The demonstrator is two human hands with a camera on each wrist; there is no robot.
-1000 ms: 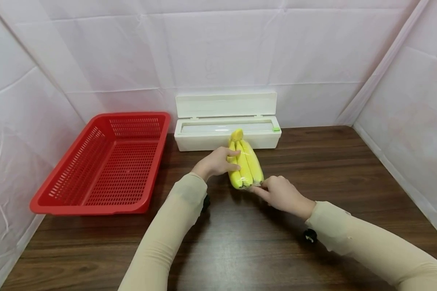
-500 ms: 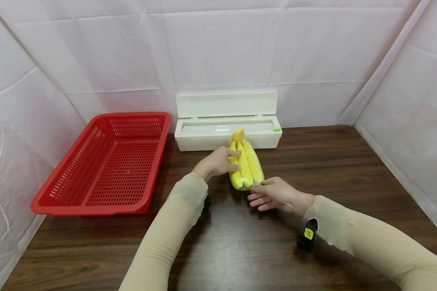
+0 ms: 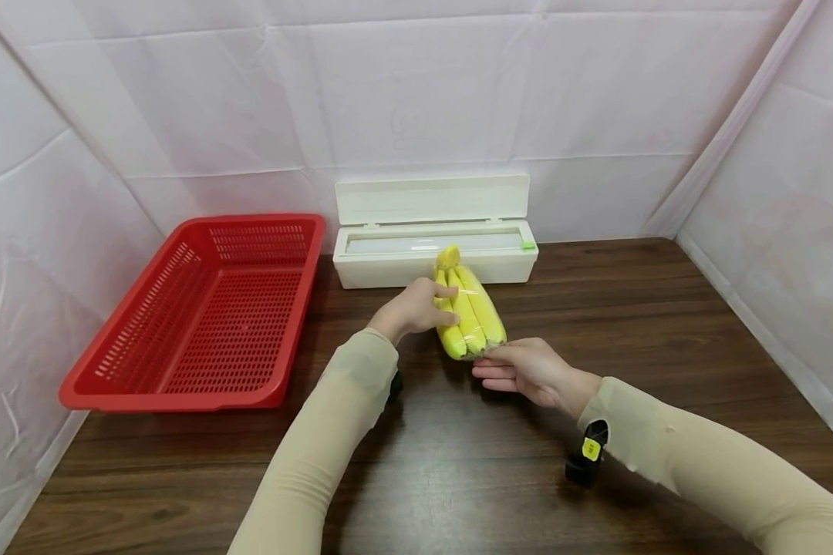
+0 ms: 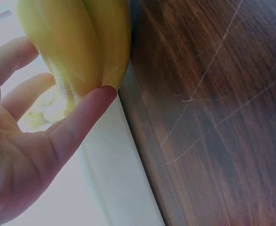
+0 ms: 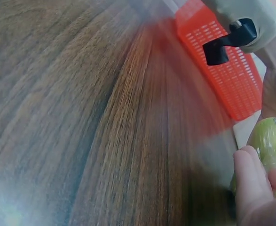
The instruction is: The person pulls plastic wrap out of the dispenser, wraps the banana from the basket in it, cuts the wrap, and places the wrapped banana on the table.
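A yellow bunch of bananas [image 3: 473, 312], covered in clear plastic wrap, leans with its stem end up against the white dispenser's front. My left hand [image 3: 413, 310] grips it from the left side. In the left wrist view the thumb [image 4: 88, 113] touches one side of the bunch and fingers reach round the other. My right hand [image 3: 527, 371] is at the lower tips, touching the wrapped ends, its palm partly turned up and its fingers fairly straight. In the right wrist view a green-yellow tip [image 5: 269, 136] shows beside its fingers [image 5: 250, 176]; whether they pinch the film is unclear.
Behind the bananas stands a white plastic wrap dispenser [image 3: 361, 271], its lid [image 3: 430, 199] raised, with a roll inside and a green slider [image 3: 527, 246] at its right end. On the left sits a red perforated basket [image 3: 295, 324]. White sheeting [image 3: 416, 100] surrounds the wooden table [image 3: 597, 308].
My right hand has rolled palm-upward at the banana tips, its fingers straightening and its wrist camera coming into view. The bunch has tilted slightly. My left hand keeps its hold.
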